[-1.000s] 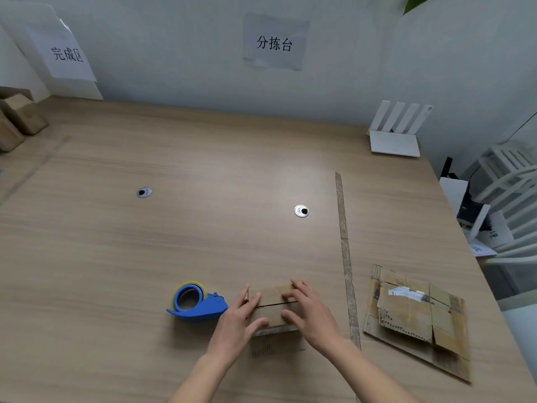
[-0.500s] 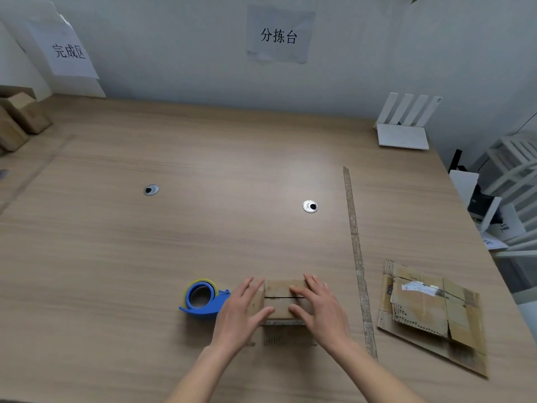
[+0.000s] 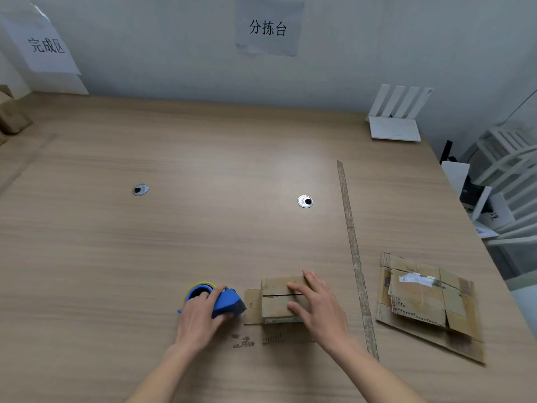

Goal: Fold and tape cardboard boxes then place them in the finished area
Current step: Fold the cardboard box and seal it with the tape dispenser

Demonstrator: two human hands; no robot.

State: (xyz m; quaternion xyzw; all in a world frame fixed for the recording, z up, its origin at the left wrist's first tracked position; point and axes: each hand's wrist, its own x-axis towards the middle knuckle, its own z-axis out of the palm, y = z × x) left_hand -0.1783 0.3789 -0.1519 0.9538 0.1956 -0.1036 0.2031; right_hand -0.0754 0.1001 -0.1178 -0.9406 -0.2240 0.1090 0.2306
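1. Near the bench's point(image 3: 203, 234) front edge: one small cardboard box point(image 3: 279, 299), top flaps folded shut, seam visible.
2. Right hand point(image 3: 318, 308): fingers straight, pressing flat on the box top.
3. Left hand point(image 3: 200, 314): fingers curled round a blue tape dispenser point(image 3: 223, 301), just left of the box.
4. Flattened cardboard stack point(image 3: 427, 301): right, beyond a tape strip point(image 3: 353, 251).

This looks like a small packing room in an office. A wide wooden bench point(image 3: 232, 158) has 2 round metal cable holes point(image 3: 305, 201). Paper signs with Chinese writing point(image 3: 268, 27) hang on the plain grey wall, and a white router with 4 flat antennas point(image 3: 395, 128) sits nearby.
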